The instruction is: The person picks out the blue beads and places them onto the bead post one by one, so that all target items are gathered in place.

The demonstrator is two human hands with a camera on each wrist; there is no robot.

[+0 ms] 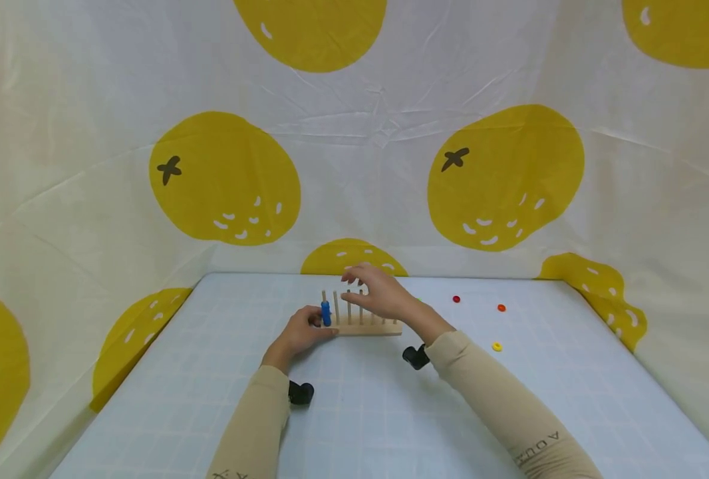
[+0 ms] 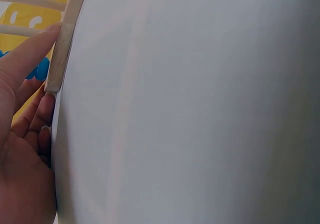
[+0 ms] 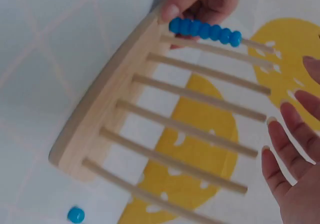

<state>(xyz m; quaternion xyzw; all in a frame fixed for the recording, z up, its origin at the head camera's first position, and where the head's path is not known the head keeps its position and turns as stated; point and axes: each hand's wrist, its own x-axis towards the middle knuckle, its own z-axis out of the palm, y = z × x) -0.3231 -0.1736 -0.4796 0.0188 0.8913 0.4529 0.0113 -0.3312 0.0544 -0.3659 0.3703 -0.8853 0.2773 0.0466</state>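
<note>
A wooden peg rack (image 1: pixel 369 329) with a row of upright dowels stands on the table. Blue beads (image 3: pixel 204 30) are stacked on its leftmost dowel, whose tip shows above them. My left hand (image 1: pixel 300 330) holds the rack's left end, thumb (image 2: pixel 31 53) on the front of the base and fingers behind. Over the dowels is my right hand (image 1: pixel 381 293), its fingers spread and slightly bent, with nothing held. The right wrist view shows those fingertips apart from the dowel ends. A loose blue bead (image 3: pixel 76 214) lies near the rack's other end.
To the right on the table lie a red ring (image 1: pixel 456 299), an orange ring (image 1: pixel 501 308) and a yellow ring (image 1: pixel 497 346). A bit of green (image 1: pixel 420 299) shows behind the right wrist. Fruit-printed white cloth (image 1: pixel 360 166) encloses the table's back and sides.
</note>
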